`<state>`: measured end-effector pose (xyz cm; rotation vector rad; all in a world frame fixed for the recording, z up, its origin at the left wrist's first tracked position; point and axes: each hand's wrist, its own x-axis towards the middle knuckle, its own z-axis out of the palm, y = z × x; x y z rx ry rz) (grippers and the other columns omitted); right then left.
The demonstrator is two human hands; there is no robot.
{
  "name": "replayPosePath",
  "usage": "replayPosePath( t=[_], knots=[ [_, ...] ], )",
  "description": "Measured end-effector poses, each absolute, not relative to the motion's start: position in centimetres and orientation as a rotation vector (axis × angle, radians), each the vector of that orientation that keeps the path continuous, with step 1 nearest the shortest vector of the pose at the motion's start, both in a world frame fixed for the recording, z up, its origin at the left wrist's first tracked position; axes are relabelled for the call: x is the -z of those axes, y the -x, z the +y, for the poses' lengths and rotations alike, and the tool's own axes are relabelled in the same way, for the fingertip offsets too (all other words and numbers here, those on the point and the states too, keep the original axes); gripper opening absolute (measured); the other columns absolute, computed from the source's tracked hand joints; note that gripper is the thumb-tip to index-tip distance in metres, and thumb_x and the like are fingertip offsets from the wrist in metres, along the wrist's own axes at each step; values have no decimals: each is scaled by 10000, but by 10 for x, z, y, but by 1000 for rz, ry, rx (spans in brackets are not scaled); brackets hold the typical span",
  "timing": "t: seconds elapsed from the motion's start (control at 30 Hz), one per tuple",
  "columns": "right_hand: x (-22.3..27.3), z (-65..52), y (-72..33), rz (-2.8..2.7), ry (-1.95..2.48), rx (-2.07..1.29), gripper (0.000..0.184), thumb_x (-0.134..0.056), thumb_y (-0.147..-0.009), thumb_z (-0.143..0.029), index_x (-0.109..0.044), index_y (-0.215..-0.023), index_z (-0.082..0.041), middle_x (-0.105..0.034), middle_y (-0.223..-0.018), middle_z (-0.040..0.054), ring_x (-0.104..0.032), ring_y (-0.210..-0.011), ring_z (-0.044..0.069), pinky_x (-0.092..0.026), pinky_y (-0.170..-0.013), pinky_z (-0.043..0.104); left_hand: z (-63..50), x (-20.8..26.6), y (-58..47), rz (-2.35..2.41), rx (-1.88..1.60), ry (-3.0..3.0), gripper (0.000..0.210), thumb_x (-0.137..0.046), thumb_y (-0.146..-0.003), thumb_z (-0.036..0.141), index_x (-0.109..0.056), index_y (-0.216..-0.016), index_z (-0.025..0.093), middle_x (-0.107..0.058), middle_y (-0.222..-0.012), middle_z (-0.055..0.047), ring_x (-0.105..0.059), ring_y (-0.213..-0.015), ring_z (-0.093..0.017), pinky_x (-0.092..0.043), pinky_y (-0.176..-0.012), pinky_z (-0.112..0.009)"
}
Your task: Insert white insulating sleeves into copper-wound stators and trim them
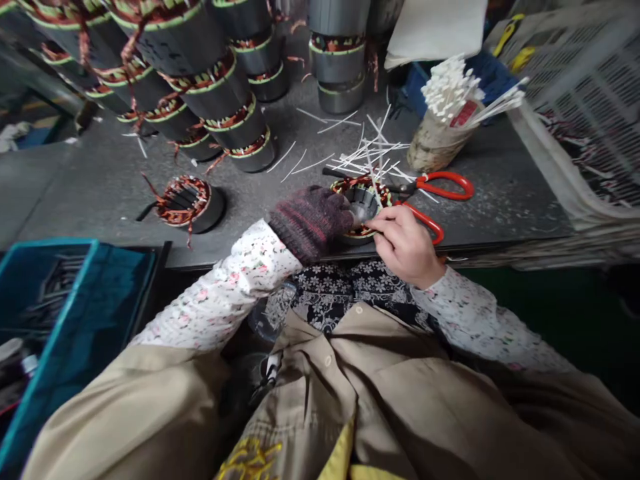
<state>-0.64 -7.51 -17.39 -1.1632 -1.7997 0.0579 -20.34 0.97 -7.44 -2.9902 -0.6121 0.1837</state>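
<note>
A motor stator (367, 200) with copper windings and a pale green insulating edge sits at the front edge of the bench. My left hand (317, 220), in a dark knitted glove, is closed on its left side, fingertips at the bore. My bare right hand (405, 243) pinches at the near right rim; whatever is between the fingertips is too small to make out. Thin white strips (370, 152) lie loosely behind the stator, and one stands up near my right fingers. Scissors with red handles (450, 185) lie just right of the stator, partly hidden by my right hand.
Another wound stator (186, 203) sits at left. Stacked stators (200, 80) rise behind it, with another stack (337, 60) at back centre. A holder (437, 143) full of white sticks stands right, beside a white plastic basket (575, 180). A teal bin (95, 267) is at lower left.
</note>
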Motion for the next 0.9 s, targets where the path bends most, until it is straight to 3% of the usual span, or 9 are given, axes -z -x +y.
replayPosePath(
  t=[0.1,0.17,0.27,0.37,0.47,0.6,0.67,0.8,0.9],
  knots=[
    [166,-58,-16,-1617,1150,-24,91,-578,-918,-259,-662,-884,-262,-665,-864,22,-642,-741,164,-556,-640,328,7,74,204,-435,-5,2977,279,-480,-976,250,-728,-1094,201,-714,-1163,-81,-627,-1178,-279,-373,-1178,-573],
    [163,-33,-41,-1378,1206,53,99,-545,-948,-296,-591,-872,-254,-598,-758,-5,-592,-629,136,-516,-564,298,11,82,207,-296,200,2997,255,-520,-962,320,-712,-1093,215,-685,-1261,-64,-591,-1257,-279,-294,-1244,-577],
    [167,15,-81,-1049,1305,36,113,-635,-884,-304,-539,-869,-246,-538,-689,-40,-514,-512,103,-462,-491,266,22,100,210,-228,410,3108,276,-529,-966,424,-672,-1048,203,-683,-1269,-72,-619,-1225,-243,-383,-1218,-504],
    [173,56,-106,-1076,1394,-9,130,-687,-841,-271,-563,-864,-237,-531,-666,-42,-553,-576,124,-505,-577,294,24,119,207,-312,519,3195,287,-494,-996,420,-635,-887,195,-732,-1007,-71,-680,-1007,-189,-498,-1111,-413],
    [172,72,-117,-1147,1449,4,102,-666,-868,-283,-592,-832,-223,-565,-724,-10,-632,-718,162,-543,-692,336,14,138,204,-493,720,3051,331,-500,-1002,447,-627,-853,180,-712,-842,-49,-680,-856,-183,-542,-1037,-409],
    [155,50,-108,-1137,1370,-63,122,-657,-890,-317,-584,-872,-221,-638,-852,22,-668,-711,153,-540,-599,297,-1,159,197,-659,990,2824,331,-554,-981,474,-635,-877,171,-715,-811,-41,-706,-850,-193,-567,-1000,-415],
    [144,24,-93,-1139,1253,-90,111,-632,-922,-337,-584,-929,-238,-690,-912,36,-698,-727,161,-567,-609,309,-5,163,193,-749,1045,2767,310,-550,-987,457,-633,-893,174,-730,-853,-54,-719,-908,-200,-570,-1001,-419],
    [134,-41,-52,-1426,1183,14,112,-566,-971,-271,-633,-1054,-303,-749,-1124,44,-731,-1005,241,-598,-862,417,-8,163,187,-764,1103,2770,295,-586,-962,478,-609,-937,185,-739,-1089,-80,-707,-1045,-209,-515,-1103,-474],
    [149,-79,-30,-1703,1053,89,100,-555,-938,-185,-619,-942,-261,-766,-1108,45,-737,-1001,228,-597,-830,400,-10,164,186,-785,1119,2717,290,-628,-927,463,-601,-1002,185,-729,-1093,-78,-685,-1102,-241,-464,-1152,-526]
  ],
)
